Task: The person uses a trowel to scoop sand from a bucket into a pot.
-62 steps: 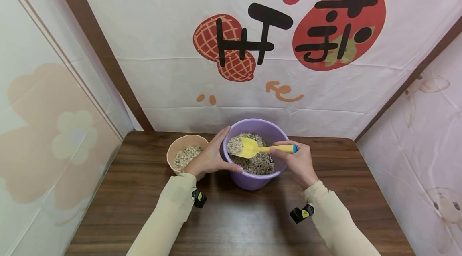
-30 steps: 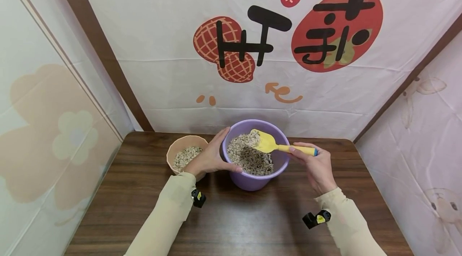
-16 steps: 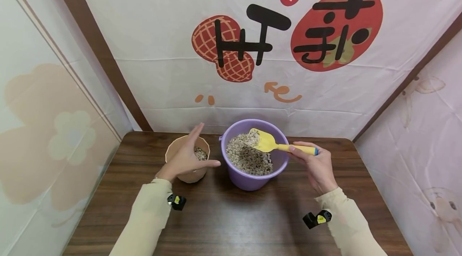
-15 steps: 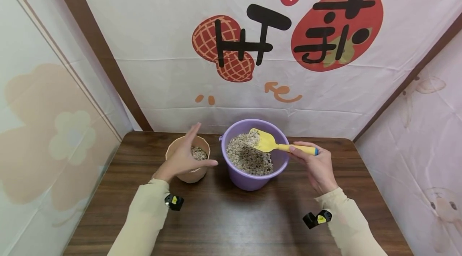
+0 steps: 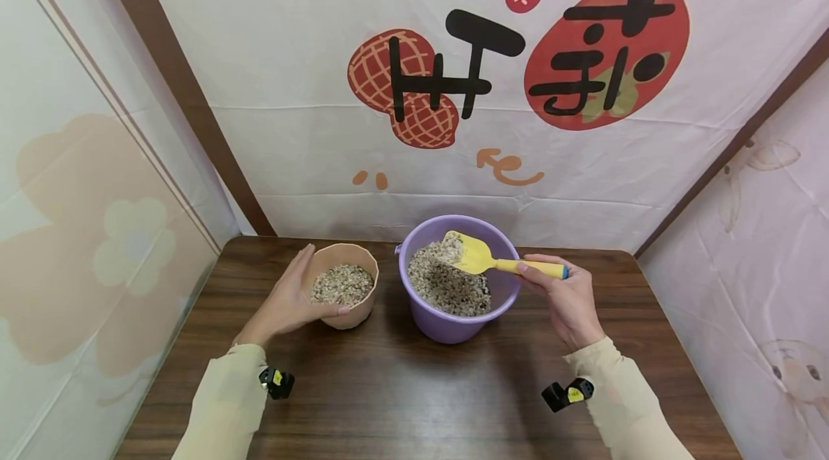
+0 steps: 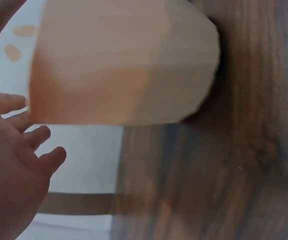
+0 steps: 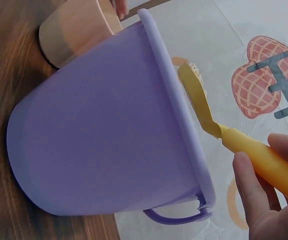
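My right hand (image 5: 571, 300) pinches the yellow handle of a toy shovel (image 5: 476, 257) with a blue end cap. Its blade, bearing pale speckled grit, lies above the purple bucket (image 5: 447, 327), whose inside holds more of the same grit (image 5: 453, 293). In the right wrist view the blade (image 7: 194, 90) stands just above the bucket's rim. My left hand (image 5: 285, 307) is spread around the left side of a peach faceted pot (image 5: 359, 314), thumb across its front. The left wrist view has loosely bent fingers (image 6: 38, 136) right at the pot's rim. Speckled grit (image 5: 343, 284) fills part of the pot.
Pot and bucket stand side by side near the back edge of a dark wooden table (image 5: 414, 402). A printed white cloth wall (image 5: 311, 158) rises right behind them. The bucket's handle (image 7: 176, 217) hangs low on its side.
My left hand has let go of the bucket's rim and moved left over the pot to its far side. The right hand has drawn the loaded shovel rightward, then stayed nearly still.
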A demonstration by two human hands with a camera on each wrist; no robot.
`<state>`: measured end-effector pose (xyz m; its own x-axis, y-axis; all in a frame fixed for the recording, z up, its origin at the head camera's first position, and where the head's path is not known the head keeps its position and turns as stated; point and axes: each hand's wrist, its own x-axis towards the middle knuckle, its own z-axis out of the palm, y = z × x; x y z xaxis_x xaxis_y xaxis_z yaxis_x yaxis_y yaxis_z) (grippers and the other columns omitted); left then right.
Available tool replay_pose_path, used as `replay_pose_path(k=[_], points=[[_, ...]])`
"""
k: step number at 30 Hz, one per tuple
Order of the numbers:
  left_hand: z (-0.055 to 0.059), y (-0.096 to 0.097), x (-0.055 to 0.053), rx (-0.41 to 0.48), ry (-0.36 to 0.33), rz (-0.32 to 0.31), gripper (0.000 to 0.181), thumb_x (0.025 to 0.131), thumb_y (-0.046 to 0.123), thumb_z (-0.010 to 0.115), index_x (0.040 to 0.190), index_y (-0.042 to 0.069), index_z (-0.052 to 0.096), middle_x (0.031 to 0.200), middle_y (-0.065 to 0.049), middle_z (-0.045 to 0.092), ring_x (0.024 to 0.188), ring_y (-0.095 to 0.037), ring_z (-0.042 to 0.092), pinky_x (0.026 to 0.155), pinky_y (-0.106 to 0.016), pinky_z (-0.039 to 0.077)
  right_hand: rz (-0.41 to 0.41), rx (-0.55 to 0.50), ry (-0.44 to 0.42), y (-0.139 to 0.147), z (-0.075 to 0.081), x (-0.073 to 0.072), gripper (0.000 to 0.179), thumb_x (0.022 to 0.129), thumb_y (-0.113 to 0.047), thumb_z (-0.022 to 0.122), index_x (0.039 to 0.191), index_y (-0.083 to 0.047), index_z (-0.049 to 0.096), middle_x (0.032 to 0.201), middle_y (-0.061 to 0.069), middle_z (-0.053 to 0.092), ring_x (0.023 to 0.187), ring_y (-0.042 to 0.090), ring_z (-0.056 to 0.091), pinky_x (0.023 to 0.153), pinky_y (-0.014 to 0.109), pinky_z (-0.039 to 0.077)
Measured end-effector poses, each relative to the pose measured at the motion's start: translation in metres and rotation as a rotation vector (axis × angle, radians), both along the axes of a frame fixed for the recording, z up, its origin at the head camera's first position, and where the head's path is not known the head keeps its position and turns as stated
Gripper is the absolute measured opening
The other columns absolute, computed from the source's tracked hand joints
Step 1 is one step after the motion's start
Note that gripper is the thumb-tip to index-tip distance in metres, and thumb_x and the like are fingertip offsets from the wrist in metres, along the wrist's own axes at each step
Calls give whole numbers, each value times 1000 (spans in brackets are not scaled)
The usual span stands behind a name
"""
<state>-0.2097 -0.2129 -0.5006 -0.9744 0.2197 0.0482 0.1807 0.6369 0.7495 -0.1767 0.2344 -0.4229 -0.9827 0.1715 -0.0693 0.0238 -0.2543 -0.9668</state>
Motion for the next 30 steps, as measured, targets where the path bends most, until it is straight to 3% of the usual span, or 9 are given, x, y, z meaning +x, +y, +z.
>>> replay_pose_path(k=[6, 15, 22, 30], points=[[-14, -5, 2, 24, -17, 23, 135, 69, 52, 92, 163, 6, 7, 167, -20, 11, 150, -44, 18, 113, -66, 26, 25, -30, 12, -6, 7, -1, 25, 82, 3, 83, 105, 6, 75, 100, 13, 74, 92, 21, 74, 90, 41, 55], [-18, -5, 1, 55, -44, 48, 135, 67, 53, 93, 164, 10, 9, 167, -17, 14, 149, -43, 21, 113, -65, 28, 92, -39, 38, -35, 22, -8, 24, 84, 5, 80, 107, 7, 74, 102, 15, 73, 92, 25, 74, 92, 43, 55], [-15, -4, 3, 74, -56, 62, 134, 68, 51, 93, 164, 10, 9, 167, -18, 15, 148, -44, 22, 113, -66, 27, 168, 24, 54, -71, 25, -21, 26, 84, 4, 80, 108, 8, 72, 100, 17, 71, 87, 29, 75, 91, 48, 56], [-19, -3, 1, 97, -87, 65, 133, 69, 51, 93, 164, 14, 8, 166, -18, 15, 147, -43, 24, 113, -64, 29, 218, 161, 54, -109, 22, -36, 35, 82, 5, 81, 112, 16, 68, 92, 18, 71, 82, 26, 74, 82, 41, 60]])
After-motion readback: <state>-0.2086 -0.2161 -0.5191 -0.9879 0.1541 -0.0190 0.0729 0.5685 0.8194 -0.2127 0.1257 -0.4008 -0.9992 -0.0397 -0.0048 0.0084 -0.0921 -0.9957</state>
